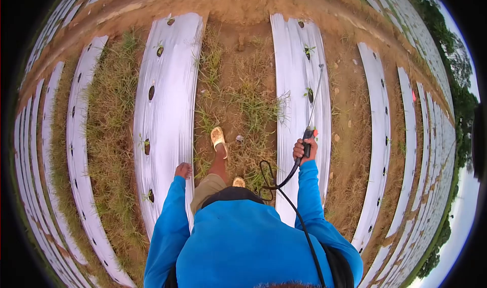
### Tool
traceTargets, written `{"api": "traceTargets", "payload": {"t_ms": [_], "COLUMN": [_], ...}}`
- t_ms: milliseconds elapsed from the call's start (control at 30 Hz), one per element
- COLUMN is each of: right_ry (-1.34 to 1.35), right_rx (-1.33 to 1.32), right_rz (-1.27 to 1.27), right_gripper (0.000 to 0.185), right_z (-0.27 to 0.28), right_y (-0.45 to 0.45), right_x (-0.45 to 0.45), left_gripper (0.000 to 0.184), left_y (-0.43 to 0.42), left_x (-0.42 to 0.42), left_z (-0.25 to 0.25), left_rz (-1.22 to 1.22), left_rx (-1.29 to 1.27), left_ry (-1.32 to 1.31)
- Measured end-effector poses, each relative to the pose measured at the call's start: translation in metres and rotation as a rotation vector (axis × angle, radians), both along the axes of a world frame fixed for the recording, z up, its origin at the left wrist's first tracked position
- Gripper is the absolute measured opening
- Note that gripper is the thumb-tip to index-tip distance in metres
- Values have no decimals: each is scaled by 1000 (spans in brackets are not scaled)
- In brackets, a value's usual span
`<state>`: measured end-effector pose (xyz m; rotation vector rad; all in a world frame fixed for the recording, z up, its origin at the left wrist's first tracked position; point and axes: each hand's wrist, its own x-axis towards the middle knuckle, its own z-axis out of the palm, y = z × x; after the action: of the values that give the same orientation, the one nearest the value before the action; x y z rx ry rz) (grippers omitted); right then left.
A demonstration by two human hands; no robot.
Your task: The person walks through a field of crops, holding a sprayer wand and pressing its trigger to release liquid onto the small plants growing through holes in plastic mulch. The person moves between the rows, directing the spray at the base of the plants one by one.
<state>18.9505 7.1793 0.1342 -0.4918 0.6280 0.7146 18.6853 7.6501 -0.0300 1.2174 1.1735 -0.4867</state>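
My right hand (306,150) is wrapped around the black handle of a sprayer wand (308,136). Its thin metal lance reaches forward over a plastic-covered bed (298,59), and the nozzle end (321,65) is near a small seedling (308,50). Closer to me, another seedling (310,93) stands in a planting hole beside the lance. From the handle a black hose (290,199) loops back past my right side. Low at my left, my left hand (183,171) hangs over the edge of the left bed (167,85), its fingers curled and no object visible in them.
Between the two beds runs a strip of soil and grass (243,95), where my feet in light-coloured clogs (218,136) stand. More covered beds (374,110) with planting holes line both sides. A bare dirt path (238,4) crosses ahead. Trees edge the field at far right.
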Motion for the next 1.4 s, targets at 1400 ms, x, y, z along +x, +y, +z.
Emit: {"api": "traceTargets", "payload": {"t_ms": [1400], "right_ry": [-28], "right_rx": [-116], "right_rz": [739], "right_gripper": [20], "right_z": [-47], "right_y": [434], "right_x": [651], "left_gripper": [27], "left_y": [115], "left_x": [299], "left_z": [72], "left_rz": [499], "left_rx": [76], "left_ry": [40]}}
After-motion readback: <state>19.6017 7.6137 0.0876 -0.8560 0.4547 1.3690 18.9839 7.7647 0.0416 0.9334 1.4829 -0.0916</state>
